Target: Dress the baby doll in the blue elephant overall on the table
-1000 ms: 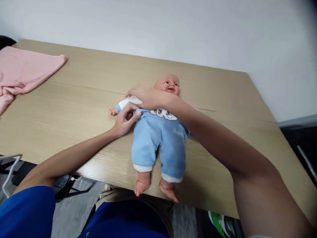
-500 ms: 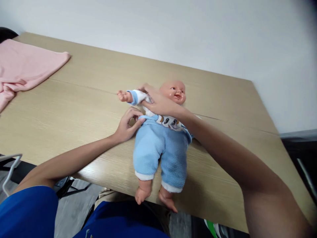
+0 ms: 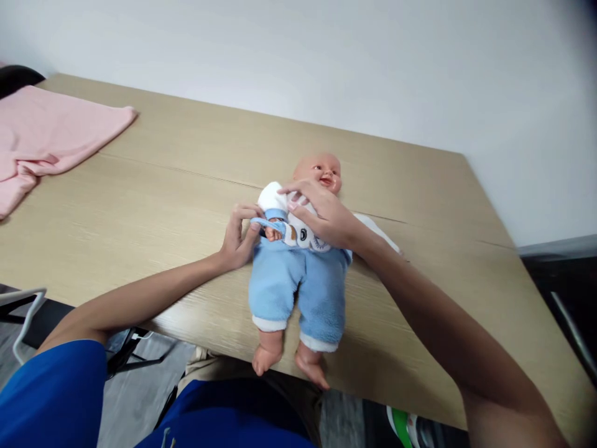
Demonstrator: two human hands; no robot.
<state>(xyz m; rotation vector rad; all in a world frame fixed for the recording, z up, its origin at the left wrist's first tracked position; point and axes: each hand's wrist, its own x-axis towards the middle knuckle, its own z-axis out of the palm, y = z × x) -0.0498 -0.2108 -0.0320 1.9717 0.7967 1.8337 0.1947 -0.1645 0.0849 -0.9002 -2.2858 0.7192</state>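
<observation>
A baby doll (image 3: 273,283) lies on its back on the table, in fleecy light-blue overalls with an animal face on the bib and a white top. My left hand (image 3: 240,239) pinches the blue edge of the overalls at the doll's side, holding it away from the body. The doll's small hand (image 3: 273,233) is beside that lifted edge, its arm bent downward. My right hand (image 3: 324,211) lies across the doll's chest, thumb and fingers closed at the white sleeve (image 3: 271,196). Part of the chest is hidden under it.
A pink cloth (image 3: 60,127) lies on the left of the wooden table (image 3: 186,205). A white wall (image 3: 326,68) stands behind the table's far edge. Below on the left are a white curved bar (image 3: 28,323) and dark metal legs.
The doll's arm, stretched out to the left before, is now bent down to the overalls' edge. My right hand has moved with the sleeve; my left hand has pulled the blue edge outward.
</observation>
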